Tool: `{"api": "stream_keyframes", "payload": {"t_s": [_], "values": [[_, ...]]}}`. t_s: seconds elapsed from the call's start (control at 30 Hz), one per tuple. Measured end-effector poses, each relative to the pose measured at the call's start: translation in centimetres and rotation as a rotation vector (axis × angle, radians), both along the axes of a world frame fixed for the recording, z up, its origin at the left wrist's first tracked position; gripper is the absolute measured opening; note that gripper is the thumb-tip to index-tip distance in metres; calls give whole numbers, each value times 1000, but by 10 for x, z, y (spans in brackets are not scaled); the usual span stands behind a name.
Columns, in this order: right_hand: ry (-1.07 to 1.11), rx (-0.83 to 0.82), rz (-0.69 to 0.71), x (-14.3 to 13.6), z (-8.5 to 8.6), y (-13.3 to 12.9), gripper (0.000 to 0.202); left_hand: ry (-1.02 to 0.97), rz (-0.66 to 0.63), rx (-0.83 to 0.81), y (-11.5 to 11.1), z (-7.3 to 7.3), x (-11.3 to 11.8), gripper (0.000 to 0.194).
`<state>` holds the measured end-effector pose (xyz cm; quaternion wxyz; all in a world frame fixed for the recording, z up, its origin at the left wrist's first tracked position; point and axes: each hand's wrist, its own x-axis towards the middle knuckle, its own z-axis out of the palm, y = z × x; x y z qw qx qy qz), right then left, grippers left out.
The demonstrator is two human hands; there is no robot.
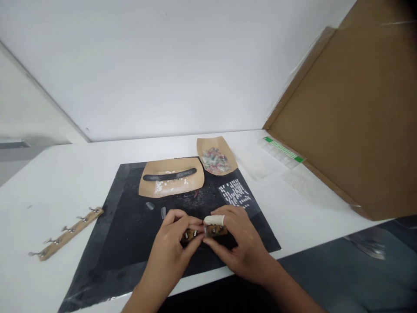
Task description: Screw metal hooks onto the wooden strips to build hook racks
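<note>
My left hand (176,239) is closed round a small piece of wooden strip with metal clips (189,234), low over the black mat. Close beside it, my right hand (239,241) grips wood of the same kind with clips (215,230). Whether this is one strip or two pieces I cannot tell, since fingers cover much of it. A white finger cot (214,220) covers one right fingertip. The fingertips of both hands almost meet. Beyond the left hand, two clear false nail tips (163,212) lie on the mat.
A wooden strip with several metal clips (67,234) lies left on the white table. On the black mat (114,230) are a paper tray with a dark nail file (170,174) and a sheet of white tabs (233,192). Behind stand a tray of colourful pieces (216,159) and cardboard (352,117).
</note>
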<state>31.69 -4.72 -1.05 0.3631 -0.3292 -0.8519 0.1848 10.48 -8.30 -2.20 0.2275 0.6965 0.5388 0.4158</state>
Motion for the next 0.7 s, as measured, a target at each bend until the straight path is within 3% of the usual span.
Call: {"api": "stream_keyframes", "payload": {"t_s": [0.2, 0.43, 0.5, 0.7], "values": [[35, 18, -25, 3, 2, -2, 29, -25, -9, -30, -1, -2, -1, 18], [130, -198, -108, 10, 12, 10, 13, -17, -54, 10, -2, 0, -3, 18], [32, -247, -100, 14, 21, 23, 9, -6, -56, 35, -2, 0, -3, 19], [-407, -181, 175, 11, 45, 65, 19, 92, -21, 95, -5, 4, -4, 23]]}}
